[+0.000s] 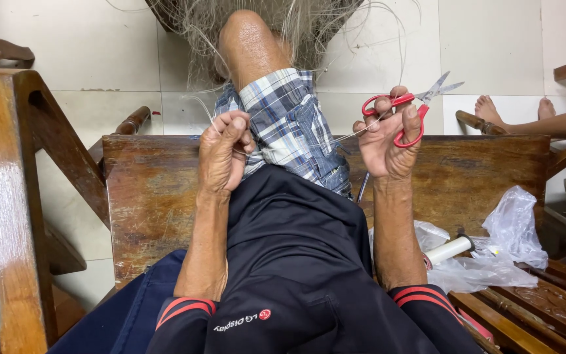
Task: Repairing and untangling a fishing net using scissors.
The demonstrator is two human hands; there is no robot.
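A thin pale line [335, 139] runs taut between the two hands, just above the raised knee in plaid shorts [289, 124]. The left hand [224, 154] is closed into a fist, pinching one end of the line between thumb and fingers. The right hand [388, 141] holds the other end against its fingers, as far as the fine strand can be made out, and at the same time grips a pair of red-handled scissors [407, 108], fingers through the loops, blades slightly parted and pointing up and to the right.

Beyond the knee, a tangled mass of fine netting [296, 23] hangs over the tiled floor [492, 46]. Beneath the forearms lies a dark wooden worktop [145, 196], worn and scratched. To the right of the right forearm sit crumpled clear plastic bags [512, 229] with a white spool [450, 249] lying among them. At the far right, another person's bare feet [492, 108] rest on the floor. A wooden chair frame [8, 196] stands at the left.
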